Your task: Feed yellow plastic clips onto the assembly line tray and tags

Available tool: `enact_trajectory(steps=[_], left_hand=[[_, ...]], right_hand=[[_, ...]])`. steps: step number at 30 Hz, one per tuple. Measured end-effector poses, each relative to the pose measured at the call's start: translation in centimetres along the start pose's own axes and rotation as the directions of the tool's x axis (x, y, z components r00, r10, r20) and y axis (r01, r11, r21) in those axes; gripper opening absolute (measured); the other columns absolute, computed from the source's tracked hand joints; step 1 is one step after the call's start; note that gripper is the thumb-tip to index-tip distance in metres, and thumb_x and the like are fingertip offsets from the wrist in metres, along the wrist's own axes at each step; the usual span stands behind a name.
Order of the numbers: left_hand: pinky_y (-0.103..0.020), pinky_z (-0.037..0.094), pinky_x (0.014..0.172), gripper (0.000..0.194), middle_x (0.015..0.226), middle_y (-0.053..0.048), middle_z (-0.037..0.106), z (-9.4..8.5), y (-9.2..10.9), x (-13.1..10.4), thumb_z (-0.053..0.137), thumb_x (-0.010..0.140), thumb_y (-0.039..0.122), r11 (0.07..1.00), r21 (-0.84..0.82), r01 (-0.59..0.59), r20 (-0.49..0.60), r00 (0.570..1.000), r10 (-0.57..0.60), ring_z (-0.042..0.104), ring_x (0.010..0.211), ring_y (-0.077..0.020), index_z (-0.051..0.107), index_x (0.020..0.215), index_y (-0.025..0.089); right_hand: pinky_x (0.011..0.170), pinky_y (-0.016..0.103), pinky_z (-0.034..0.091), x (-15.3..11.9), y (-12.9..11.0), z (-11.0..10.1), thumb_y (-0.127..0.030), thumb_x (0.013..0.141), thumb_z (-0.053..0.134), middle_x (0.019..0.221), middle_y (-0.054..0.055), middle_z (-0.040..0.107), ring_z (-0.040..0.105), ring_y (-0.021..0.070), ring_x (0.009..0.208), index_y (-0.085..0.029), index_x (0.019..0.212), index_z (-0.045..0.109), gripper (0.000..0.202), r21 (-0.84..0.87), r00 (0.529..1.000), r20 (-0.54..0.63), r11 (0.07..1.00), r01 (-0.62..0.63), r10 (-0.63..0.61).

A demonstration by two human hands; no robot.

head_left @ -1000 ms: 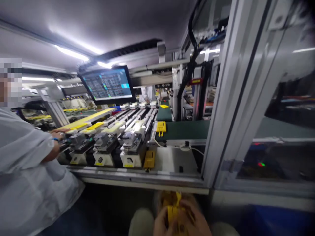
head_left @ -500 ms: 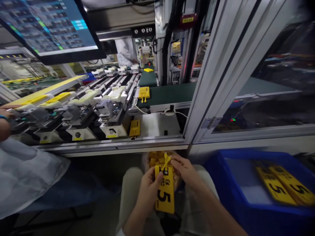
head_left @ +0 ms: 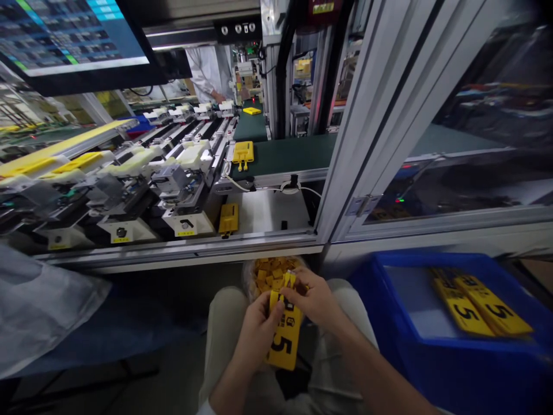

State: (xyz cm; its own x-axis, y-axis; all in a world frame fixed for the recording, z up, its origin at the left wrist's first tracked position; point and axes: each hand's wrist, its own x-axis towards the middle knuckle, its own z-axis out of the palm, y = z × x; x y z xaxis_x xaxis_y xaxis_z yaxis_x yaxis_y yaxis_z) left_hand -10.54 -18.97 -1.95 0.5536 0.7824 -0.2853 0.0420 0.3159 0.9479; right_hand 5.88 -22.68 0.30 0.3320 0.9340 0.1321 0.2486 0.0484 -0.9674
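Both our hands are closed on one thing above our lap: the left hand [head_left: 257, 327] grips the side of a flat yellow case [head_left: 285, 340] printed with a large 5, thumb on its face, probably to steady it. Our right hand [head_left: 317, 298] pinches near a short yellow strip [head_left: 288, 280] at the upper end, where the fingers hide the exact contact. Held upper end away from us, the case leaves that end within reach of both hands. Just beyond, a clear bag [head_left: 247, 278] holds small yellow pieces [head_left: 268, 273]. To our right, a blue bin [head_left: 380, 300] holds similar cases [head_left: 488, 308], laid side by side, perhaps to keep them orderly. Farther ahead, one yellow unit [head_left: 228, 219] lies beside a metal plate [head_left: 272, 211], and another [head_left: 243, 152] rests on a green belt [head_left: 298, 154].
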Motion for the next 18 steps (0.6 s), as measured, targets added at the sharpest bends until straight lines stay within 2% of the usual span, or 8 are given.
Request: enact_trajectory(steps=[2,4,6,8,10,12,15,18], left_hand=[[-0.025,0.052,0.067,0.044,0.089,-0.008,0.073,0.2,0.0,0.1,0.073,0.081,0.055,1.0,-0.019,0.005,-0.038,0.999,-0.006,0.068,0.08,-0.0198,0.066,0.097,0.015],[-0.024,0.052,0.065,0.045,0.087,-0.006,0.073,0.5,0.1,0.0,0.075,0.078,0.056,0.997,-0.073,0.029,-0.07,0.997,-0.034,0.068,0.077,-0.0188,0.064,0.095,0.015],[-0.024,0.052,0.063,0.045,0.086,-0.005,0.073,0.6,0.2,-0.1,0.076,0.077,0.056,0.988,-0.139,0.061,-0.107,0.991,-0.076,0.069,0.074,-0.018,0.062,0.093,0.016],[-0.023,0.052,0.062,0.045,0.084,-0.004,0.073,0.7,0.1,-0.1,0.078,0.076,0.056,0.976,-0.205,0.078,-0.141,0.984,-0.109,0.069,0.072,-0.0176,0.061,0.091,0.017],[-0.024,0.052,0.064,0.046,0.084,-0.005,0.073,0.5,-0.2,0.0,0.078,0.075,0.056,0.96,-0.266,0.091,-0.139,0.981,-0.132,0.07,0.073,-0.0183,0.062,0.094,0.016],[-0.027,0.053,0.066,0.049,0.088,-0.006,0.074,0.2,-0.5,0.2,0.078,0.075,0.056,0.95,-0.292,0.113,-0.11,0.982,-0.151,0.071,0.074,-0.0197,0.063,0.1,0.016],[-0.029,0.054,0.069,0.05,0.094,-0.008,0.075,-0.2,-1.0,0.5,0.08,0.073,0.053,0.969,-0.22,0.113,-0.082,0.988,-0.133,0.071,0.077,-0.021,0.064,0.102,0.015],[-0.028,0.054,0.07,0.043,0.096,-0.008,0.074,-0.4,-1.1,0.7,0.081,0.074,0.047,0.995,-0.076,0.07,-0.074,0.994,-0.075,0.069,0.076,-0.0194,0.065,0.099,0.015]], right_hand=[[0.072,0.029,0.048,0.0,0.4,0.5,-0.04,0.077,0.073,0.081,0.003,0.062,0.06,0.0172,0.08,-0.019,0.064,0.063,0.027,0.057,1.0,-0.002,0.998,-0.026,0.027],[0.066,0.029,0.048,0.0,1.1,1.0,-0.05,0.078,0.073,0.076,0.002,0.063,0.06,0.0167,0.075,-0.018,0.076,0.068,0.032,0.203,0.989,-0.005,0.968,-0.146,0.15],[0.061,0.028,0.048,0.0,2.0,1.4,-0.059,0.078,0.07,0.071,0.001,0.064,0.06,0.016,0.067,-0.018,0.091,0.069,0.043,0.386,0.945,-0.021,0.875,-0.293,0.326],[0.061,0.029,0.05,0.0,2.9,1.5,-0.063,0.077,0.069,0.073,0.002,0.067,0.061,0.0168,0.066,-0.017,0.097,0.067,0.05,0.478,0.898,-0.093,0.81,-0.34,0.431],[0.069,0.031,0.054,-0.3,3.3,1.2,-0.06,0.075,0.073,0.085,0.005,0.072,0.065,0.0194,0.077,-0.018,0.1,0.066,0.049,0.419,0.894,-0.213,0.863,-0.282,0.395],[0.076,0.032,0.055,-0.7,3.0,0.7,-0.053,0.077,0.073,0.093,0.006,0.073,0.067,0.0209,0.085,-0.019,0.099,0.066,0.041,0.263,0.923,-0.263,0.941,-0.212,0.281],[0.073,0.031,0.054,-1.4,1.9,0.1,-0.041,0.084,0.066,0.089,0.005,0.075,0.068,0.0201,0.083,-0.021,0.092,0.07,0.022,0.031,0.981,-0.101,0.986,-0.165,0.168],[0.073,0.031,0.053,-1.8,0.8,0.0,-0.032,0.088,0.062,0.086,0.003,0.076,0.068,0.0187,0.081,-0.023,0.089,0.073,0.014,-0.086,0.992,0.08,0.992,-0.09,0.097]])
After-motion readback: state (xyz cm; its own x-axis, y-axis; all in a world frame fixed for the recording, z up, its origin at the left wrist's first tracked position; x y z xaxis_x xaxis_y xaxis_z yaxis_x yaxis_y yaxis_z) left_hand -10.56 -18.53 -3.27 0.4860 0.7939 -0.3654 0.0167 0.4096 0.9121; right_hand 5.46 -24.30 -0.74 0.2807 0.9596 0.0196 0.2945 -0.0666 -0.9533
